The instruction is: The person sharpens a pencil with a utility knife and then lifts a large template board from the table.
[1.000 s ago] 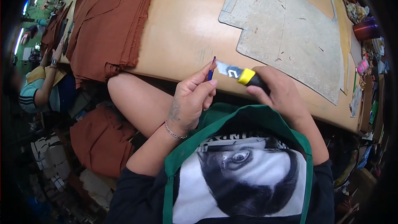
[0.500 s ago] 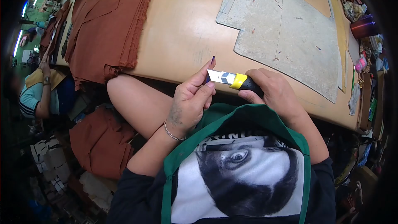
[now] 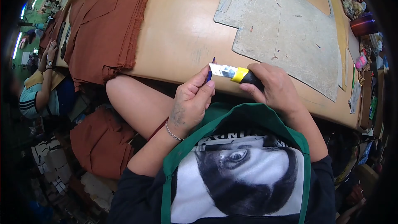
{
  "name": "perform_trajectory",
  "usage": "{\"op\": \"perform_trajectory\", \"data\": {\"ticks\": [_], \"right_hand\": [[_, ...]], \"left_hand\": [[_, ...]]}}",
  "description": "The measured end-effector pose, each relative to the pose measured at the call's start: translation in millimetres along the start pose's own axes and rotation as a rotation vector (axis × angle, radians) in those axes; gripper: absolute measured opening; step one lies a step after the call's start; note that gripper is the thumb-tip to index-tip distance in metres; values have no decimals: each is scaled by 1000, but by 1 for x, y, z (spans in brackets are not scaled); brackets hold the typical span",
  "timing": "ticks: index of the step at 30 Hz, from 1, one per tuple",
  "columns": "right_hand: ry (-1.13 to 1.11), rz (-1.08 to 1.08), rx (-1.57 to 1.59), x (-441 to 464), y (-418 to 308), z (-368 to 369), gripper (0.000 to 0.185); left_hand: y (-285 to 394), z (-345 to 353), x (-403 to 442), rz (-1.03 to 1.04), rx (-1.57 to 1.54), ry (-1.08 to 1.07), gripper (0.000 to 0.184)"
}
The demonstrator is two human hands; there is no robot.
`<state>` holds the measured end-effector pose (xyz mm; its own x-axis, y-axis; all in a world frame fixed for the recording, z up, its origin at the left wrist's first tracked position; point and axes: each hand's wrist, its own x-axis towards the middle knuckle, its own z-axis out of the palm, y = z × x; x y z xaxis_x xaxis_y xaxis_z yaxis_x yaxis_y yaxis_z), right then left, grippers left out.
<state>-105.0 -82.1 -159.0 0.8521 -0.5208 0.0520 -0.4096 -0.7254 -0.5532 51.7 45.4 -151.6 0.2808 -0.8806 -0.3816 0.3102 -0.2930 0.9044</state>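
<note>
The left hand pinches a slim blue pencil, tip pointing away from the body, near the edge of the bench. The right hand is closed round a yellow-and-black knife, its blade at the pencil; whether it bites the wood, I cannot tell. For clean paring, the blade should lie at a shallow angle, with light strokes outward, clear of the 2 thumbs.

A garment workshop: stacked cut cloth, pattern piece, long worktable.
</note>
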Motion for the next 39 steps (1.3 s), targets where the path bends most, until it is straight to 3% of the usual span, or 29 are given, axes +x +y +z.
{"op": "perform_trajectory", "data": {"ticks": [4, 18, 27, 39], "right_hand": [[285, 206, -96, 11, 28, -14, 34], [68, -64, 97, -1, -11, -5, 35], [-14, -64, 80, -1, -14, -4, 34], [47, -91, 9, 0, -9, -3, 34]], "left_hand": [[-1, -1, -4, -22, -40, -43, 39], [3, -2, -1, 13, -162, -49, 40], [3, -3, -3, -27, -216, -99, 39], [-1, -3, 0, -67, -277, -113, 39]]}}
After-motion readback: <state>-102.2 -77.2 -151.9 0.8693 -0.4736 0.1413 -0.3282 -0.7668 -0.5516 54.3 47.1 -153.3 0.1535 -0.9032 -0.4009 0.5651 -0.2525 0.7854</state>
